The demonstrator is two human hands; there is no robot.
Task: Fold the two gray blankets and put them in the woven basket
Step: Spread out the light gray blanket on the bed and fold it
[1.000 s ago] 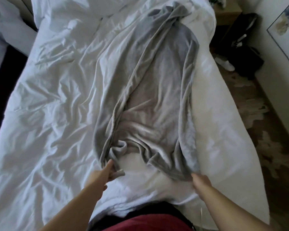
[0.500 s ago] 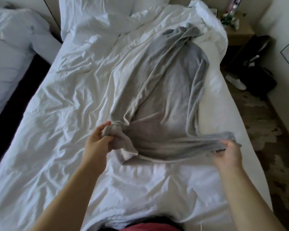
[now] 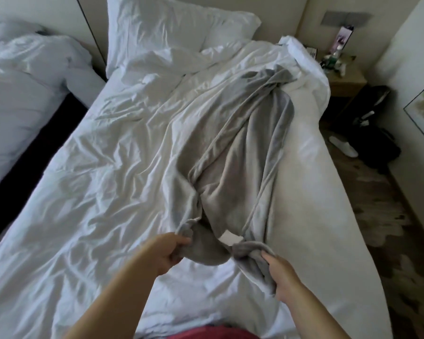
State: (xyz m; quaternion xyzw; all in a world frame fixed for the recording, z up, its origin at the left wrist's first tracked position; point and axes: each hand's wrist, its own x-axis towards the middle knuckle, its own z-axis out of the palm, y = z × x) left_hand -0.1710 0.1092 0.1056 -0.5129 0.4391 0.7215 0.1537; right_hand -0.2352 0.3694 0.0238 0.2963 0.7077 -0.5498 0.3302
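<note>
Gray blanket (image 3: 240, 152) gripped by two hands on a rumpled white bed (image 3: 96, 192)
Left hand (image 3: 165, 253) bunches one near corner; right hand (image 3: 282, 275), at its 4 o'clock, clutches the other; hands close, not touching; blanket stretches from them toward 12 o'clock; white tag (image 3: 230, 238) shows between them.

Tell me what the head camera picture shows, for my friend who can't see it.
A person's left hand and right hand each grip the near end of a gray blanket that lies crumpled lengthwise on a rumpled white bed. A white pillow leans at the far end, and a nightstand stands to the right.
</note>
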